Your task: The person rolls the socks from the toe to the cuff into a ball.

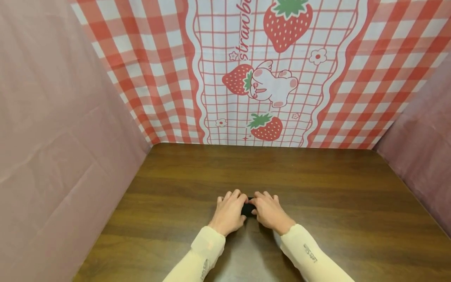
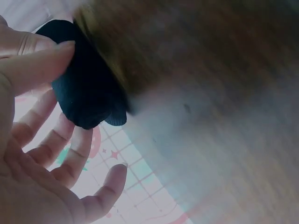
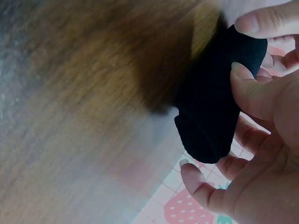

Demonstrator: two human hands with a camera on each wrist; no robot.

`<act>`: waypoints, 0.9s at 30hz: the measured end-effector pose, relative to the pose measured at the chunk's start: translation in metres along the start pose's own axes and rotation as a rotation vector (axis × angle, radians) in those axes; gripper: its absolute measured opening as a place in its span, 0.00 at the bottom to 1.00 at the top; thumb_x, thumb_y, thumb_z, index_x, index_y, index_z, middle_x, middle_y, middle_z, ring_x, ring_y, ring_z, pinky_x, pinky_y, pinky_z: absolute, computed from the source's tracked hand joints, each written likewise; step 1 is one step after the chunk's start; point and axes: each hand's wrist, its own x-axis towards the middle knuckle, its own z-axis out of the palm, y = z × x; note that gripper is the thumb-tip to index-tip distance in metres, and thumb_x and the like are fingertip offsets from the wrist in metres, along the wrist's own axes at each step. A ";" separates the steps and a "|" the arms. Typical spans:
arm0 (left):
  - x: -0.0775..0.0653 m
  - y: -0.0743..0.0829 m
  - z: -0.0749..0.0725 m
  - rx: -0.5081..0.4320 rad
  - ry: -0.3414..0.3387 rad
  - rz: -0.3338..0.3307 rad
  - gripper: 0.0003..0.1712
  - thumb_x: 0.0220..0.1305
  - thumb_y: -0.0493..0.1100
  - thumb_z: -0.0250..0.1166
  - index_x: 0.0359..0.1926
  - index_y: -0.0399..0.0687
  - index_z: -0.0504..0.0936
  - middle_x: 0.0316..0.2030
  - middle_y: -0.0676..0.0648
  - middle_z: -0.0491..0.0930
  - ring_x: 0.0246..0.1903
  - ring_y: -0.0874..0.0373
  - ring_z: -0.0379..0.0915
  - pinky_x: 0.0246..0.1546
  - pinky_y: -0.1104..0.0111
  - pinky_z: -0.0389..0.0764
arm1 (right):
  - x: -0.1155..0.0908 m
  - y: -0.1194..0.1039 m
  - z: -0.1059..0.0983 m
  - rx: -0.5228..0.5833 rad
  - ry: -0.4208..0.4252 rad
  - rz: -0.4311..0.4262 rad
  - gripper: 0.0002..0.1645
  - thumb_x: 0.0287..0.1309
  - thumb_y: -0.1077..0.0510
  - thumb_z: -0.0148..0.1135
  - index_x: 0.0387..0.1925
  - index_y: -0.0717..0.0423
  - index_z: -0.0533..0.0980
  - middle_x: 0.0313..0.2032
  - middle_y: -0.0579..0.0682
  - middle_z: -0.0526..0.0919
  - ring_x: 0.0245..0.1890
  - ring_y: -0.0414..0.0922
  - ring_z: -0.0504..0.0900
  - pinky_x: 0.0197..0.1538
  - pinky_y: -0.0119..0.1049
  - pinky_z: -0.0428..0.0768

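Observation:
A small rolled-up black sock [image 1: 248, 209] lies between the two hands, low over the middle of the wooden table. My left hand [image 1: 230, 211] holds its left end, with the thumb [image 2: 58, 60] on the near side and fingers behind. From the other side my right hand [image 1: 270, 211] grips the right end, its thumb [image 3: 245, 77] pressed against the cloth. In the right wrist view the sock [image 3: 210, 93] forms a soft, thick roll. A loose, ribbed-looking edge of the sock [image 2: 117, 114] shows in the left wrist view. The fingers cover both ends in the head view.
The brown wooden table [image 1: 176, 176] spreads around the hands. A strawberry-print checked cloth [image 1: 229, 117] hangs along its back edge. Pink cloth walls [image 1: 70, 137] stand at the left and right sides. Pale sleeves cover both forearms.

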 end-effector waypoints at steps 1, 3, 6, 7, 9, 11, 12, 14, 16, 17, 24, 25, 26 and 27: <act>0.000 0.000 0.000 0.007 -0.003 0.004 0.21 0.50 0.41 0.77 0.45 0.53 0.81 0.43 0.53 0.77 0.43 0.53 0.73 0.39 0.55 0.69 | 0.000 0.000 0.000 -0.004 -0.008 0.001 0.15 0.55 0.64 0.71 0.47 0.56 0.85 0.34 0.45 0.75 0.37 0.49 0.73 0.37 0.48 0.66; 0.001 0.000 0.000 0.021 -0.007 0.011 0.19 0.51 0.41 0.77 0.44 0.53 0.81 0.43 0.53 0.78 0.44 0.54 0.74 0.40 0.55 0.70 | 0.000 0.000 -0.002 -0.007 -0.022 0.003 0.16 0.56 0.64 0.70 0.47 0.56 0.84 0.34 0.45 0.74 0.38 0.49 0.73 0.37 0.47 0.65; 0.001 -0.001 0.000 0.039 -0.010 0.020 0.18 0.52 0.42 0.77 0.43 0.53 0.82 0.42 0.53 0.79 0.44 0.55 0.75 0.40 0.56 0.71 | 0.000 -0.001 -0.003 0.004 -0.030 -0.002 0.14 0.56 0.64 0.70 0.46 0.56 0.85 0.33 0.44 0.73 0.37 0.49 0.72 0.36 0.47 0.64; 0.001 -0.001 0.000 0.043 -0.011 0.023 0.17 0.52 0.42 0.77 0.43 0.53 0.83 0.42 0.53 0.80 0.44 0.55 0.75 0.40 0.56 0.71 | 0.000 -0.001 -0.004 0.010 -0.031 -0.003 0.14 0.56 0.64 0.70 0.46 0.57 0.85 0.32 0.44 0.73 0.37 0.49 0.72 0.36 0.46 0.64; 0.001 -0.003 -0.001 0.050 -0.015 0.028 0.17 0.52 0.43 0.77 0.43 0.53 0.83 0.41 0.53 0.80 0.44 0.56 0.76 0.39 0.57 0.71 | 0.000 -0.001 -0.004 0.022 -0.031 -0.006 0.14 0.57 0.64 0.69 0.46 0.57 0.84 0.32 0.45 0.74 0.36 0.49 0.73 0.36 0.47 0.64; 0.001 -0.004 -0.002 0.048 -0.020 0.032 0.16 0.53 0.43 0.77 0.43 0.53 0.84 0.41 0.52 0.80 0.43 0.56 0.76 0.38 0.58 0.71 | 0.000 0.000 -0.003 0.038 -0.022 -0.003 0.14 0.56 0.63 0.70 0.45 0.57 0.84 0.34 0.46 0.77 0.38 0.49 0.74 0.37 0.47 0.65; 0.002 -0.005 -0.002 0.045 -0.026 0.035 0.16 0.54 0.43 0.76 0.44 0.53 0.84 0.41 0.52 0.80 0.43 0.56 0.76 0.38 0.59 0.71 | 0.000 0.000 -0.002 0.049 -0.017 0.005 0.13 0.56 0.62 0.70 0.45 0.57 0.83 0.35 0.47 0.78 0.39 0.49 0.75 0.38 0.48 0.65; 0.002 -0.007 -0.003 0.035 -0.040 0.040 0.15 0.55 0.42 0.76 0.44 0.53 0.84 0.41 0.52 0.80 0.43 0.56 0.76 0.37 0.59 0.70 | -0.001 0.000 -0.001 0.074 -0.004 0.020 0.13 0.55 0.61 0.72 0.42 0.57 0.82 0.37 0.48 0.81 0.40 0.49 0.77 0.39 0.49 0.66; 0.002 -0.008 -0.004 0.022 -0.063 0.041 0.15 0.55 0.42 0.75 0.45 0.52 0.85 0.41 0.52 0.80 0.43 0.55 0.76 0.37 0.60 0.70 | -0.001 0.000 -0.001 0.103 0.011 0.031 0.13 0.52 0.60 0.74 0.40 0.56 0.80 0.38 0.48 0.82 0.41 0.49 0.78 0.40 0.50 0.67; 0.002 -0.008 -0.004 0.015 -0.077 0.039 0.15 0.56 0.43 0.75 0.45 0.52 0.85 0.41 0.52 0.80 0.43 0.55 0.76 0.37 0.60 0.70 | -0.002 -0.001 -0.001 0.113 0.016 0.033 0.14 0.51 0.59 0.76 0.38 0.56 0.80 0.38 0.48 0.82 0.41 0.49 0.78 0.41 0.51 0.67; 0.005 -0.009 -0.007 -0.019 -0.160 0.034 0.15 0.59 0.44 0.73 0.48 0.53 0.85 0.44 0.52 0.81 0.44 0.54 0.76 0.38 0.60 0.71 | -0.002 -0.001 -0.001 0.074 0.057 -0.011 0.20 0.40 0.55 0.82 0.34 0.58 0.81 0.35 0.48 0.79 0.41 0.51 0.76 0.41 0.53 0.69; 0.006 -0.009 -0.008 -0.023 -0.170 0.032 0.15 0.59 0.44 0.73 0.48 0.53 0.85 0.44 0.52 0.81 0.44 0.54 0.76 0.38 0.60 0.71 | -0.002 -0.001 -0.002 0.066 0.063 -0.023 0.21 0.39 0.55 0.83 0.34 0.59 0.82 0.35 0.48 0.78 0.41 0.51 0.76 0.41 0.53 0.69; 0.007 -0.009 -0.009 -0.026 -0.181 0.030 0.15 0.60 0.44 0.73 0.48 0.53 0.85 0.44 0.52 0.81 0.44 0.54 0.76 0.38 0.60 0.71 | -0.002 0.000 -0.002 0.058 0.068 -0.032 0.22 0.38 0.54 0.83 0.34 0.59 0.82 0.35 0.48 0.77 0.40 0.51 0.76 0.41 0.53 0.69; 0.008 -0.009 -0.010 -0.031 -0.193 0.026 0.15 0.60 0.44 0.73 0.49 0.53 0.85 0.44 0.52 0.81 0.45 0.54 0.76 0.39 0.60 0.72 | -0.002 0.000 -0.002 0.055 0.073 -0.040 0.23 0.37 0.54 0.84 0.34 0.59 0.82 0.35 0.48 0.77 0.40 0.51 0.76 0.42 0.53 0.70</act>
